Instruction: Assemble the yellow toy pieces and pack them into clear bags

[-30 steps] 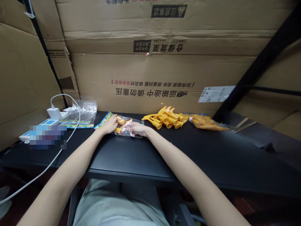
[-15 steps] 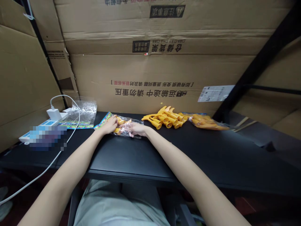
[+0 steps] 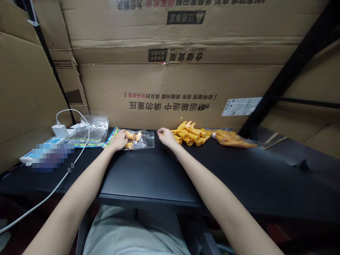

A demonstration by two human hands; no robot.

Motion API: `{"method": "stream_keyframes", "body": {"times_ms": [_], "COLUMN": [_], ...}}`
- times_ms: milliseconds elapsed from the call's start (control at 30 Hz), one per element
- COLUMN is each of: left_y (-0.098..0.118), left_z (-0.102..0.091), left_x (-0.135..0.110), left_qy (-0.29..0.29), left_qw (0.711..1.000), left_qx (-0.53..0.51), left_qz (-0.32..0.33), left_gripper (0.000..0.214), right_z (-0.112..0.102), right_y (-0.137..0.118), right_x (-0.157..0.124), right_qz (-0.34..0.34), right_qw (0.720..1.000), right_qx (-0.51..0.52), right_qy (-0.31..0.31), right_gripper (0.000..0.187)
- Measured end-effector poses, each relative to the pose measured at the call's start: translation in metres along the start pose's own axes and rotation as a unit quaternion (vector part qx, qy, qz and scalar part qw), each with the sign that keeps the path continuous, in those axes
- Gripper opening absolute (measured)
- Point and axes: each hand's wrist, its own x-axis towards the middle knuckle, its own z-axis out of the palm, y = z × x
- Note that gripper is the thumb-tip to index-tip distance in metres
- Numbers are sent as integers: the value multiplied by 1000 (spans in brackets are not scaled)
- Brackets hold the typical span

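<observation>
My left hand rests on the left part of a clear plastic bag with a colourful header, fingers curled down onto it. Inside the bag lie a few yellow plastic pieces. To its right, my right hand has its fingers drawn together at the left end of a pile of yellow plastic pieces. These have round hollow ends and curved, pointed tips. The fingers cover the tip of the leftmost piece and appear closed on it; the exact contact is hidden.
A filled bag of yellow pieces lies right of the pile. At the left are a flat clear bag, a power strip with a white charger, and a white cable crossing the black table. Cardboard walls the back.
My right hand has left the clear bag and moved right to the yellow pile. My left hand stays on the bag, whose right end now shows uncovered.
</observation>
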Motion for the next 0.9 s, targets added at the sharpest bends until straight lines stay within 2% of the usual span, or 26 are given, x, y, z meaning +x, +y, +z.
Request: {"method": "stream_keyframes", "body": {"times_ms": [67,167,267,400,533,600,667,733,767,900], "left_y": [-3,-7,-8,-8,-9,-8,-5,-1,2,10], "left_z": [-3,-7,-9,-12,-11,-10,-8,-6,-5,-3], "left_x": [-1,-3,-5,-5,-5,-5,-6,-7,-7,-9], "left_qy": [14,25,18,6,4,0,-6,-13,-16,-17], "left_qw": [1000,999,999,1000,1000,1000,1000,1000,999,1000], "left_qx": [6,11,18,26,14,8,4,3,4,4], "left_qz": [-22,-33,-22,-7,-2,5,18,27,29,24], "left_gripper": [15,17,21,21,18,17,17,18,19,20], "right_z": [-12,-16,-11,-6,-5,-3,2,7,10,21], "right_y": [12,25,29,24,16,13,10,6,5,-2], "right_x": [1,1,-1,-1,3,6,9,10,10,8], "right_qz": [7,33,19,-36,-47,-45,-33,-1,21,120], "right_qw": [987,958,942,943,975,989,991,973,954,856], "right_qx": [-155,-284,-331,-332,-203,-86,56,207,280,498], "right_qy": [51,-2,-47,-5,79,110,117,106,100,74], "right_gripper": [24,28,30,26,27,36,48,54,54,38]}}
